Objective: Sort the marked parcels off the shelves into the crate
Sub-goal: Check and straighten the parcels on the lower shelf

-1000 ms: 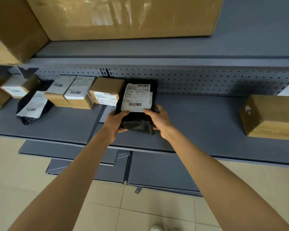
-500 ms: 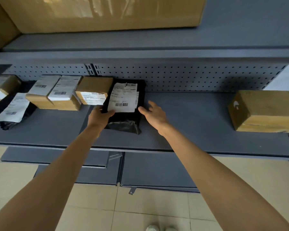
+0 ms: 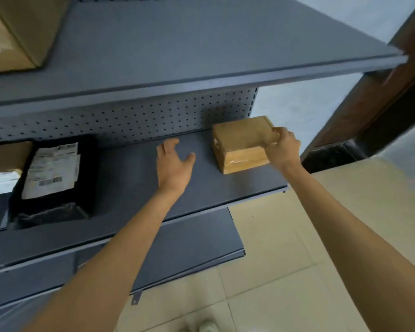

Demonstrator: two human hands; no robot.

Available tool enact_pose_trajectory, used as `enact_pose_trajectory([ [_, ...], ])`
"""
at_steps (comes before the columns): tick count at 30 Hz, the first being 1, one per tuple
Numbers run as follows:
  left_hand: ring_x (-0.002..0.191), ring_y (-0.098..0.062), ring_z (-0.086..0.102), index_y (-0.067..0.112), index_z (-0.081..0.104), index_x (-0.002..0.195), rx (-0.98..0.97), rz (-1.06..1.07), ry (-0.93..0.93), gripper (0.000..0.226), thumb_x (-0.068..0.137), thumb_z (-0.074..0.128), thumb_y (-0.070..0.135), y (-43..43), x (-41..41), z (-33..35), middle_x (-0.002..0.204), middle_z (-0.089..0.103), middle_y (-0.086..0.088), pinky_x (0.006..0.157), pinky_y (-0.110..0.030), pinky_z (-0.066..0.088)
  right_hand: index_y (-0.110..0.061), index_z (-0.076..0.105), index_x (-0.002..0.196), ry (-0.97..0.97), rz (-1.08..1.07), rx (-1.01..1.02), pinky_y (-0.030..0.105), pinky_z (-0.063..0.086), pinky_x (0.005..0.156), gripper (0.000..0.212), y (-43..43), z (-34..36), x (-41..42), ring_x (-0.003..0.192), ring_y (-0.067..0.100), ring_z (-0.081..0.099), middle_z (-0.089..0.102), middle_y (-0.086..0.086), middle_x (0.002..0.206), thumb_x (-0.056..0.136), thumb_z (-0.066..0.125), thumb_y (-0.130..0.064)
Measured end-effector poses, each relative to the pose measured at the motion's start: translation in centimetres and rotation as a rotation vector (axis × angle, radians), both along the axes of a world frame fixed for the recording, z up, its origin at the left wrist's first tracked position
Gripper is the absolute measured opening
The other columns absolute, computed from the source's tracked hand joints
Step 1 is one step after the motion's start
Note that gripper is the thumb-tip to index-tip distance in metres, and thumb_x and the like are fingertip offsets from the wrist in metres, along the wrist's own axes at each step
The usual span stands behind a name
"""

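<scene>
A plain brown cardboard box sits near the right end of the grey middle shelf. My right hand grips its right end, fingers curled over the top edge. My left hand hovers open over the bare shelf just left of the box, not touching it. Further left, a black poly-bag parcel with a white barcode label lies flat on the same shelf. No crate is in view.
A large cardboard box stands on the upper shelf at top left. More boxes peek in at the left edge. A lower shelf juts out below. A dark wooden frame rises to the right; tiled floor lies underneath.
Both hands have let go of the black parcel and moved right along the shelf. My right hand now grips the brown box; the view has swung right.
</scene>
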State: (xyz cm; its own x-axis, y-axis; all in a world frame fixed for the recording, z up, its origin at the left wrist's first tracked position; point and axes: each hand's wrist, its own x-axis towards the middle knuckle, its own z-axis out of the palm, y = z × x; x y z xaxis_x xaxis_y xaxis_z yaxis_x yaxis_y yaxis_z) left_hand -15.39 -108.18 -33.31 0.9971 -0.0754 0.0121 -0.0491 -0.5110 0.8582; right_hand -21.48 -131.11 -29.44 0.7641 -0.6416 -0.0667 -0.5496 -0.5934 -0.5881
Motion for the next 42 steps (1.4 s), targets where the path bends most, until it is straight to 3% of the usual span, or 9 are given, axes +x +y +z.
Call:
enact_pose_trajectory([
  [5, 0.125, -0.02, 0.049, 0.028, 0.024, 0.148, -0.075, -0.256, 0.171, 0.079, 0.084, 0.07, 0.031, -5.9, -0.5, -2.3, 0.145, 0.041, -0.002, 0.098, -0.033, 0.044, -0.016, 0.031, 0.144, -0.029, 0.004, 0.333, 0.034, 0.043, 0.091, 0.062, -3.9, -2.3, -1.4, 0.12, 0.031, 0.05, 0.045, 0.014, 0.14, 0.091, 0.061, -0.019],
  [8, 0.104, -0.013, 0.061, 0.035, 0.021, 0.149, -0.12, -0.294, 0.15, 0.082, 0.084, 0.07, 0.024, -7.2, -0.3, -3.0, 0.13, 0.053, 0.006, 0.079, -0.019, 0.046, -0.02, 0.034, 0.142, -0.111, 0.022, 0.414, 0.037, 0.047, 0.095, 0.06, -4.1, -3.3, -1.6, 0.112, 0.024, 0.053, 0.05, 0.008, 0.135, 0.089, 0.063, -0.017],
  [13, 0.091, -0.005, 0.061, 0.051, 0.022, 0.142, -0.11, -0.267, 0.042, 0.094, 0.071, 0.079, 0.031, -5.9, -0.8, -1.5, 0.099, 0.054, 0.03, 0.08, -0.024, 0.05, -0.028, 0.049, 0.13, -0.293, 0.032, 0.477, 0.03, 0.048, 0.085, 0.051, -3.6, -3.0, -1.6, 0.102, 0.016, 0.056, 0.056, -0.005, 0.102, 0.084, 0.066, -0.018],
  [16, 0.111, -0.013, 0.051, 0.059, 0.017, 0.139, -0.05, -0.316, -0.067, 0.106, 0.058, 0.084, 0.042, -3.3, -1.2, 0.2, 0.122, 0.05, 0.017, 0.093, -0.028, 0.041, -0.031, 0.055, 0.124, -0.383, 0.056, 0.55, 0.027, 0.051, 0.071, 0.045, -2.7, -1.4, -1.2, 0.09, 0.016, 0.061, 0.057, -0.003, 0.102, 0.083, 0.066, -0.017],
  [23, 0.127, -0.018, 0.032, 0.039, 0.021, 0.139, 0.134, -0.317, -0.024, 0.117, 0.046, 0.091, 0.037, 2.5, -0.5, 2.9, 0.124, 0.024, 0.01, 0.106, -0.041, 0.034, -0.021, 0.066, 0.119, -0.346, 0.165, 0.556, 0.016, 0.047, 0.062, 0.034, 1.2, 1.8, 1.4, 0.091, 0.016, 0.062, 0.062, 0.0, 0.101, 0.085, 0.069, -0.022],
  [27, 0.123, -0.011, 0.029, 0.031, 0.032, 0.124, 0.161, -0.231, 0.0, 0.099, 0.047, 0.093, 0.035, 5.6, -0.5, 2.9, 0.118, 0.019, 0.011, 0.104, -0.026, 0.03, -0.017, 0.063, 0.122, -0.288, 0.253, 0.518, 0.013, 0.046, 0.068, 0.037, 4.5, 2.6, 2.5, 0.08, 0.003, 0.061, 0.064, -0.005, 0.098, 0.086, 0.07, -0.023],
  [34, 0.098, -0.004, 0.063, 0.021, 0.045, 0.121, -0.302, -0.03, 0.283, 0.061, 0.072, 0.08, 0.03, 10.0, -1.5, 2.9, 0.113, 0.061, 0.007, 0.064, -0.019, 0.052, -0.018, 0.047, 0.139, -0.335, 0.235, 0.89, 0.027, 0.045, 0.092, 0.052, 8.2, 2.0, 1.8, 0.099, 0.005, 0.06, 0.064, -0.009, 0.108, 0.092, 0.061, -0.035],
  [38, 0.101, -0.015, 0.065, 0.022, 0.05, 0.118, -0.523, 0.123, 0.346, 0.046, 0.08, 0.072, 0.037, 10.7, -2.4, 2.5, 0.118, 0.063, -0.002, 0.073, -0.034, 0.059, -0.028, 0.02, 0.152, -0.231, 0.192, 0.975, 0.032, 0.026, 0.104, 0.075, 11.1, -1.7, -0.6, 0.134, 0.008, 0.035, 0.03, -0.007, 0.154, 0.09, 0.058, -0.047],
  [42, 0.098, -0.022, 0.069, 0.019, 0.047, 0.126, -0.764, 0.161, 0.508, 0.055, 0.081, 0.069, 0.043, 10.5, -3.2, 2.0, 0.118, 0.066, -0.005, 0.08, -0.044, 0.058, -0.038, 0.01, 0.151, -0.097, 0.233, 1.146, 0.057, 0.025, 0.111, 0.077, 14.4, -3.9, -1.2, 0.139, 0.025, 0.035, 0.028, -0.005, 0.157, 0.089, 0.054, -0.055],
])
